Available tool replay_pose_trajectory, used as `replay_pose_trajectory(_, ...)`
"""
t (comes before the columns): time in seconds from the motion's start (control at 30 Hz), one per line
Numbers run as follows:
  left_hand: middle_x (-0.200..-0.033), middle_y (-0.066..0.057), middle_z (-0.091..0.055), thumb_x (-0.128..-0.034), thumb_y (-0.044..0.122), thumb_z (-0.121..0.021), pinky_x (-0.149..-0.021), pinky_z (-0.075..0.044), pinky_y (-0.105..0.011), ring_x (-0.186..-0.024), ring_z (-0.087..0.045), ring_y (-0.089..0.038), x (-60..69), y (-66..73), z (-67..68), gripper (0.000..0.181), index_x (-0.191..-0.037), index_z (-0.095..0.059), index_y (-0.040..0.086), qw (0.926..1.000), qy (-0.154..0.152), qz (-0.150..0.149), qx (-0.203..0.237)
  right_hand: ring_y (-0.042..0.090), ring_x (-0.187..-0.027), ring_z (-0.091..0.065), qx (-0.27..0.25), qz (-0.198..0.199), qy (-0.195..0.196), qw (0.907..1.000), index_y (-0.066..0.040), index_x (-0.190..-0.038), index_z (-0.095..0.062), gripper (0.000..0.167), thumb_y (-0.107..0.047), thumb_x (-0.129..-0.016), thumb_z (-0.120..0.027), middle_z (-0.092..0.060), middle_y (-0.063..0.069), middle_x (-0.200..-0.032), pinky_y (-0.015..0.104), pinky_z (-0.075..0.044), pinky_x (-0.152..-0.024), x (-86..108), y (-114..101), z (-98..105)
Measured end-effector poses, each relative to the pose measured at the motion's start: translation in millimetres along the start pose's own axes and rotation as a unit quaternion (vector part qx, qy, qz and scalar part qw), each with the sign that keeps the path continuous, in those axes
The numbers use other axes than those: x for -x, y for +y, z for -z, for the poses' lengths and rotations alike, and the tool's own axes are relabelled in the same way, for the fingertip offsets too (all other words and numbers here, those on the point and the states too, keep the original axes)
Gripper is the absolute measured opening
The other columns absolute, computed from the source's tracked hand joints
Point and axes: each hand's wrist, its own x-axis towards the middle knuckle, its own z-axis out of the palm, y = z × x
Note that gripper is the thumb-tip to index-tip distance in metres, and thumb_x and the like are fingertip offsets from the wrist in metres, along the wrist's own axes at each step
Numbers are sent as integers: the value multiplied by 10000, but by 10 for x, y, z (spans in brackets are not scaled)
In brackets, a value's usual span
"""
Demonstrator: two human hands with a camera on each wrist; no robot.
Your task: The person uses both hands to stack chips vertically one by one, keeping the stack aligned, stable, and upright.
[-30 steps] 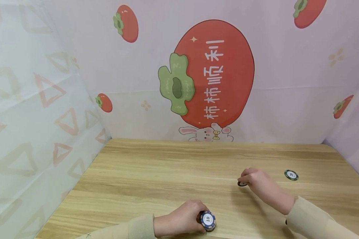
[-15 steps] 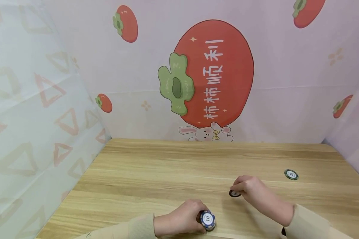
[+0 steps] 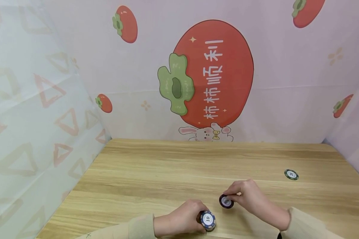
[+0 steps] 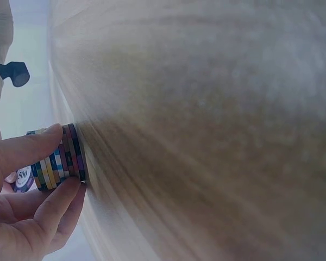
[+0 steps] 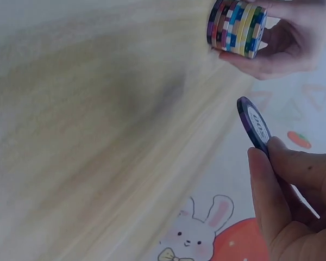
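A stack of poker chips [image 3: 208, 220] stands near the table's front edge, a blue chip marked 10 on top. My left hand [image 3: 182, 217] grips the stack from its left side, thumb and fingers around it. In the left wrist view the stack [image 4: 58, 157] shows bands of several colours. My right hand [image 3: 249, 199] pinches a dark purple poker chip [image 3: 226, 201] marked 500 between thumb and finger. This chip [image 5: 254, 126] is held tilted above the table, apart from the stack and to its upper right in the head view.
A green poker chip [image 3: 291, 174] marked 20 lies flat on the wooden table [image 3: 155, 166], toward the right. Behind the table hangs a pale backdrop [image 3: 275, 109] printed with persimmons and a rabbit. A patterned sheet [image 3: 42, 126] hangs along the left side.
My right hand has carried the purple chip left and toward the table's front, closer to the stack, and its face has turned more into view. The left hand and stack have stayed put.
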Motion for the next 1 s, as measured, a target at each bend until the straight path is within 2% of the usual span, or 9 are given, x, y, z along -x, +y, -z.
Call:
replay_pose_trajectory(0.1, -786, 153, -537, -605, 200, -840, -655, -374, -79, -726, -454, 67, 2, -2, 1, 349, -903, -672, 130, 10000, -4, 17, -1, 34, -696, -610, -321, -564, -272, 9975, -74, -781, -741, 97, -36, -692, -747, -682, -22, -748, 180, -486, -565, 4, -33, -6)
replay_pose_trajectory(0.17, -784, 153, -536, -602, 203, -841, -653, -372, -78, -724, -453, 65, 2, -2, 0, 354, -904, -672, 133, 10000, -1, 31, -22, 32, -709, -608, -637, -976, -453, 9922, -71, -800, -741, 81, -59, -720, -734, -685, -16, -769, 193, -493, -569, 4, -54, -11)
replay_pose_trajectory(0.27, -786, 154, -538, -599, 211, -844, -655, -369, -77, -727, -451, 65, 6, 0, -4, 355, -901, -672, 138, 10000, 20, 42, -48, 24, -712, -601, -1172, -1465, -678, 9799, -49, -826, -737, 88, -84, -746, -722, -686, 9, -795, 201, -502, -561, 8, -70, -36)
replay_pose_trajectory(0.43, -779, 162, -529, -598, 215, -844, -647, -360, -73, -716, -442, 66, 4, -1, -9, 342, -886, -672, 143, 9999, 65, -6, -86, 1, -666, -580, -1871, -1998, -849, 9581, -2, -846, -724, 120, -66, -745, -719, -682, 58, -807, 201, -505, -540, 29, -71, -106)
replay_pose_trajectory(0.53, -772, 165, -520, -599, 210, -843, -635, -357, -72, -703, -434, 66, 3, -5, -8, 340, -884, -672, 137, 9999, 82, -57, -70, 4, -645, -580, -2069, -2160, -896, 9500, 15, -849, -719, 130, -62, -744, -720, -685, 77, -808, 201, -503, -535, 51, -63, -150)
replay_pose_trajectory(0.7, -765, 166, -512, -599, 206, -842, -615, -355, -73, -686, -423, 67, 6, -8, -3, 340, -883, -675, 127, 9999, 89, -114, -52, 54, -650, -611, -2568, -2401, -957, 9312, 57, -856, -702, 141, -30, -744, -712, -686, 134, -820, 225, -515, -545, 80, -45, -224)
replay_pose_trajectory(0.87, -761, 174, -499, -597, 199, -842, -607, -351, -80, -681, -414, 65, 11, -9, -4, 331, -873, -670, 134, 9997, 120, -176, -84, 87, -666, -618, -2855, -2546, -1009, 9184, 77, -861, -692, 156, -26, -745, -712, -681, 157, -822, 234, -520, -556, 80, -46, -287)
replay_pose_trajectory(1.0, -763, 176, -499, -592, 194, -843, -609, -350, -82, -685, -415, 65, 15, -11, -5, 330, -869, -670, 141, 9996, 178, -206, -84, 153, -682, -629, -3201, -2733, -1014, 9014, 107, -864, -675, 179, -21, -744, -713, -672, 176, -816, 245, -526, -567, 72, -83, -332)
